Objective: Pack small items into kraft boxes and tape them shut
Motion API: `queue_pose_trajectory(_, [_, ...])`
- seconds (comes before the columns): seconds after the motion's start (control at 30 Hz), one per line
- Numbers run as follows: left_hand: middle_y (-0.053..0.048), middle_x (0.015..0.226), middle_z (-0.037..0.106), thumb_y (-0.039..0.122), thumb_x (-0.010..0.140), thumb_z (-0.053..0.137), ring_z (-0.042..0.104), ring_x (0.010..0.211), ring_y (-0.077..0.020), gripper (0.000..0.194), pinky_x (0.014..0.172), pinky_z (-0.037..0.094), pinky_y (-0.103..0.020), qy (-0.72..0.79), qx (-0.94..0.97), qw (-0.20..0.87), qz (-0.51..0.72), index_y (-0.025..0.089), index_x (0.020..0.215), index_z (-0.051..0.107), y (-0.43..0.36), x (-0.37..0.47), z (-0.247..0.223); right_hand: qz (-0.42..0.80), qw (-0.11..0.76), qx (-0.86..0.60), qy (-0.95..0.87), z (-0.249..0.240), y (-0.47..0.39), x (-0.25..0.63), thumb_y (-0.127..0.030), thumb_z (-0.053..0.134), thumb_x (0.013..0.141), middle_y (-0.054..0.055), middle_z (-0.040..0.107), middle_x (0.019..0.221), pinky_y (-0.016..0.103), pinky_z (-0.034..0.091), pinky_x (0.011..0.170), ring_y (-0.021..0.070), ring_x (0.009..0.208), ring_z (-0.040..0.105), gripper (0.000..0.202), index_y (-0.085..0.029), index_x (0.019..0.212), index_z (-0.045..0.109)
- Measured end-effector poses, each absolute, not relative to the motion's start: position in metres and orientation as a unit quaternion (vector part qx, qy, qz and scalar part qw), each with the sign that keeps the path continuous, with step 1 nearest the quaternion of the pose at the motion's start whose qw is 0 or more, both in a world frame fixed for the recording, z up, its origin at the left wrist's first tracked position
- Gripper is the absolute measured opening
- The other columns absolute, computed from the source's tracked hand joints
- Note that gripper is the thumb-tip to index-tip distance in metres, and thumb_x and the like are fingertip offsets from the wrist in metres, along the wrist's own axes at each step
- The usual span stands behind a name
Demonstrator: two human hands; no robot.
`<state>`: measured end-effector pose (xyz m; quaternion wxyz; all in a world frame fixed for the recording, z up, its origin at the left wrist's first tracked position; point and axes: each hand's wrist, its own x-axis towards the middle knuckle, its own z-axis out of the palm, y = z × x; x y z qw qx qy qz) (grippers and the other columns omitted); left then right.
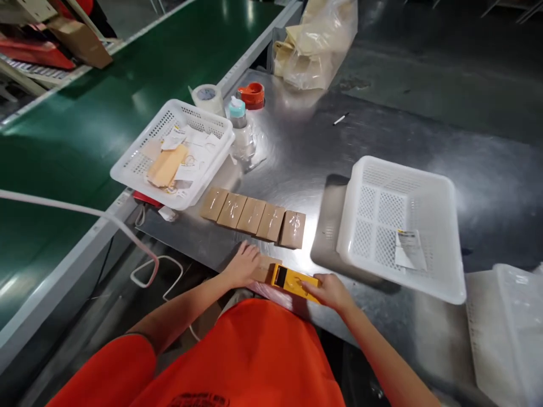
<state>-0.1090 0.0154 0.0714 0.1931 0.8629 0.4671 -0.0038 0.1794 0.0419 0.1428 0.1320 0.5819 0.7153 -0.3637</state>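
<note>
At the table's front edge lies a small brown cardboard box (263, 268). My left hand (242, 265) holds its left end, the fingers over the top. My right hand (333, 291) grips a yellow block-shaped hand tool (297, 284) with a dark window, index finger along its top. The tool's left end meets the box's right end; whether it presses on the box I cannot tell. Just beyond stands a row of several small cardboard boxes (251, 216) with shiny clear tape on top. Under my hands, a strip of shiny clear film (275, 295) shows along the edge.
To the left, a white basket (212, 175) holds papers and a tan packet. Another white basket (449, 243) with a slip inside stands right. Behind are a tape roll (207, 97), a teal-capped bottle (237, 111), an orange tape dispenser (253, 95) and a pen (340, 119). A green conveyor (144, 96) runs alongside.
</note>
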Motion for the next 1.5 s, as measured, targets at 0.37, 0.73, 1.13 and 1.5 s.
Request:
queue_pose_trajectory(0.37, [-0.018, 0.120, 0.060, 0.045, 0.066, 0.072, 0.055, 0.108, -0.0346, 0.073, 0.095, 0.039, -0.047, 0.435, 0.866, 0.240, -0.050, 0.014, 0.128, 0.047, 0.024, -0.074, 0.062, -0.399, 0.074, 0.581, 0.706, 0.136, 0.027, 0.198, -0.059, 0.051, 0.081, 0.003, 0.061, 0.055, 0.026, 0.023, 0.050, 0.0132, 0.052, 0.049, 0.047, -0.019, 0.060, 0.063])
queue_pose_trajectory(0.73, [-0.020, 0.119, 0.057, 0.056, 0.067, 0.066, 0.053, 0.109, -0.0378, 0.079, 0.094, 0.037, -0.051, 0.415, 0.879, 0.230, -0.041, 0.011, 0.129, 0.046, 0.023, -0.077, 0.055, -0.358, 0.116, 0.623, 0.686, 0.150, -0.002, 0.301, -0.063, 0.047, 0.081, 0.004, 0.057, 0.050, 0.029, 0.023, 0.051, 0.0165, 0.049, 0.051, 0.049, -0.021, 0.058, 0.060])
queue_pose_trajectory(1.13, [-0.018, 0.127, 0.047, 0.059, 0.060, 0.071, 0.046, 0.122, -0.0385, 0.100, 0.101, 0.039, -0.058, 0.365, 0.830, 0.358, 0.221, 0.018, 0.138, 0.023, 0.006, -0.075, 0.045, -0.393, 0.104, 0.634, 0.658, 0.143, 0.010, 0.246, -0.059, 0.053, 0.079, 0.001, 0.054, 0.050, 0.027, 0.021, 0.049, 0.0122, 0.049, 0.043, 0.046, -0.019, 0.058, 0.062])
queue_pose_trajectory(1.5, [-0.025, 0.148, 0.028, 0.043, 0.070, 0.070, 0.033, 0.136, -0.0396, 0.096, 0.105, 0.039, -0.058, 0.502, 0.774, 0.311, 0.228, 0.016, 0.144, 0.015, -0.021, -0.209, 0.060, -0.401, 0.113, 0.571, 0.708, 0.148, 0.037, 0.113, -0.061, 0.052, 0.079, 0.002, 0.058, 0.053, 0.026, 0.021, 0.049, 0.0113, 0.050, 0.045, 0.048, -0.018, 0.061, 0.064])
